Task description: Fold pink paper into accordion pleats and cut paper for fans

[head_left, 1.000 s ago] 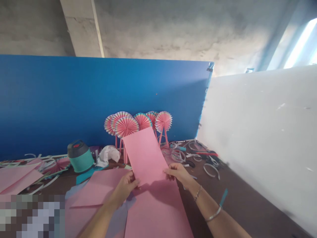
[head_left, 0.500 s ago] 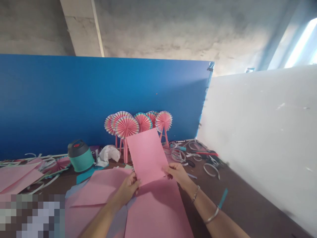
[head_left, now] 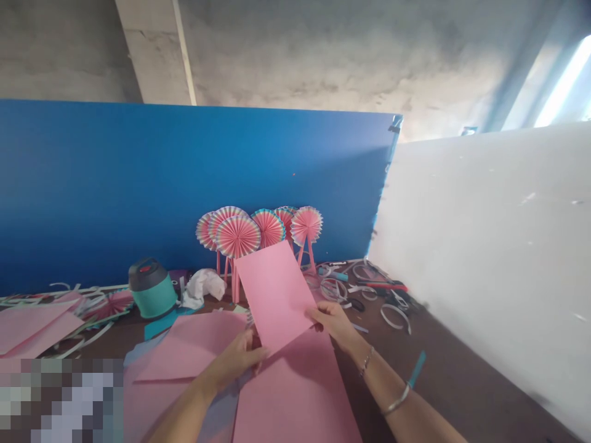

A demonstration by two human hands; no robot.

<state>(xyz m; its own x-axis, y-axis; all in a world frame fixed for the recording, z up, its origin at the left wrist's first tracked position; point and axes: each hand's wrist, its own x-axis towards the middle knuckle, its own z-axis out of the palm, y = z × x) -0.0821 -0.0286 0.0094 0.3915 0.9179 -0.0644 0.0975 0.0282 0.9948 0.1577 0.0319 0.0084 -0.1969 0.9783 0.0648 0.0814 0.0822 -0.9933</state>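
Note:
A rectangular sheet of pink paper [head_left: 276, 295] is held up at a tilt above the table. My right hand [head_left: 330, 319] pinches its lower right edge, thumb on the front. At the lower left corner is my left hand [head_left: 237, 360], its thumb along the bottom edge and its fingers partly hidden behind the paper. Beneath lies a larger pink sheet [head_left: 295, 400]. More pink sheets [head_left: 194, 344] overlap on its left, beside my left forearm. A bracelet and a bangle with a blue strip are on my right wrist and forearm.
Round pleated paper fans [head_left: 238, 237] on pink sticks stand against the blue partition [head_left: 184, 160]. A teal and black container [head_left: 152, 289] and crumpled white plastic [head_left: 203, 286] are left of them. Scissors [head_left: 399, 299] and curled paper strips [head_left: 333, 289] lie right. A white wall [head_left: 498, 246] bounds the right side.
My left hand has shifted slightly down and right along the sheet's lower corner, its thumb now stretched further. The sheet has turned a little; my right hand keeps its grip.

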